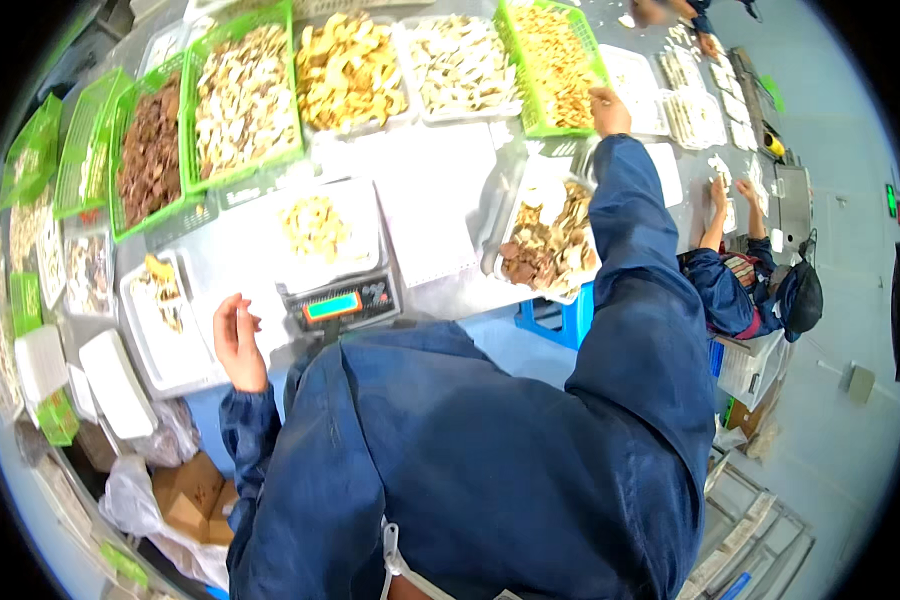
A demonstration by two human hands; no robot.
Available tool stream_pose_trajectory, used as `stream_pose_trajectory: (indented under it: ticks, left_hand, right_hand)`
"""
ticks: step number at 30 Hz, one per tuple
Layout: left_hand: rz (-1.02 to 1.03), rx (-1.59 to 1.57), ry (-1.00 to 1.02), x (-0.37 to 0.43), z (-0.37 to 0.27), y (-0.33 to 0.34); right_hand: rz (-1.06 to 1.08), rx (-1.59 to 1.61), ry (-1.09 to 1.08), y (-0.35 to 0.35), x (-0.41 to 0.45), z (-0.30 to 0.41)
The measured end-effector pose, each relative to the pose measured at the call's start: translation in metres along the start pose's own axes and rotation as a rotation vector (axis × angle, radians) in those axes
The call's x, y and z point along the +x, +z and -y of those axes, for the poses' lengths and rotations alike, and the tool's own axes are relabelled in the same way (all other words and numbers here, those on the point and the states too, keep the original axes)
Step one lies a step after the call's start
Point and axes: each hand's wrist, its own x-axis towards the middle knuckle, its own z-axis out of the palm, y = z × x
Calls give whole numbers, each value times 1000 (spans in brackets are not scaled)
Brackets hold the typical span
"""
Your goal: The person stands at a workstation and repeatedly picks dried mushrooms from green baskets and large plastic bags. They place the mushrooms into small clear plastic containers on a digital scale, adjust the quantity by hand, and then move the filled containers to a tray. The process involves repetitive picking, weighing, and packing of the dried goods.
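Observation:
My right hand (611, 114) reaches out to the right edge of a green plastic basket (529, 97) full of small golden dried slices (559, 56). Its fingertips are partly hidden, so I cannot tell whether it holds anything. My left hand (240, 349) hovers near the table's front edge with nothing in it, its fingers loosely curled and apart. Just right of it stands a digital scale (375, 296) with a lit display. A white tray (360, 217) with pale yellow dried slices (315, 229) rests on the scale. On the left lies another white tray (187, 360) holding a few mixed dried pieces.
Across the back are dried yellow slices (349, 71), white slices (461, 64) and brown slices (150, 157) in containers. A tub of mixed dried mushrooms (547, 247) sits near the front right, above a blue stool (562, 319). Another person (750, 285) works farther right.

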Motion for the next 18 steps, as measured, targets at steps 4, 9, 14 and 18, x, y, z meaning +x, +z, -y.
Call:
stream_pose_trajectory:
  ticks: [4,9,14,18]
  left_hand:
    - [11,46,3,8,-4,12]
    - [-32,36,-29,11,8,15]
    - [-14,49,-68,29,-6,34]
    - [-9,32,-93,31,0,34]
  right_hand:
    - [-27,-316,-67,25,3,1]
    - [248,-158,33,82,31,37]
    - [359,-211,144,78,38,46]
    - [442,-309,155,66,33,71]
